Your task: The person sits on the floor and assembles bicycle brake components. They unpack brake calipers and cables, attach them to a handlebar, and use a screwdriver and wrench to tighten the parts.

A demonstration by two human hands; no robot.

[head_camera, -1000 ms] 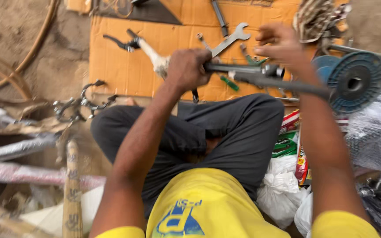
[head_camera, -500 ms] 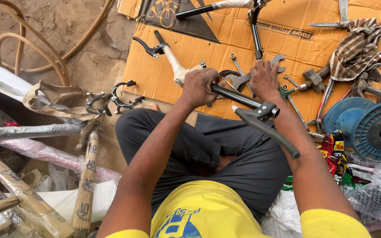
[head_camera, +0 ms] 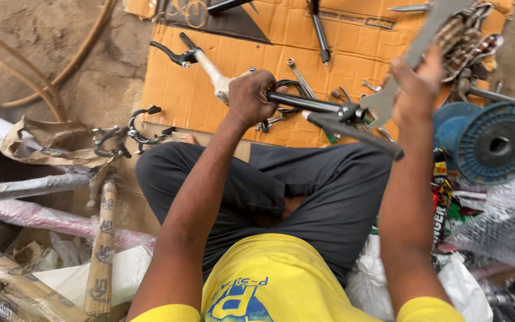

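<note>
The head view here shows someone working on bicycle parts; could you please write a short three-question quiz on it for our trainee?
1. True or false: the left hand grips the black bar of the bicycle part.
2. What does the right hand hold?
A. a flat grey wrench
B. a hammer
C. a paint brush
3. Fill in: the loose tools lie on a sheet of orange ____.

Key
1. True.
2. A; its lower end sits at the clamp on the black bar.
3. Cardboard; the blue spool lies off its right edge.
</note>
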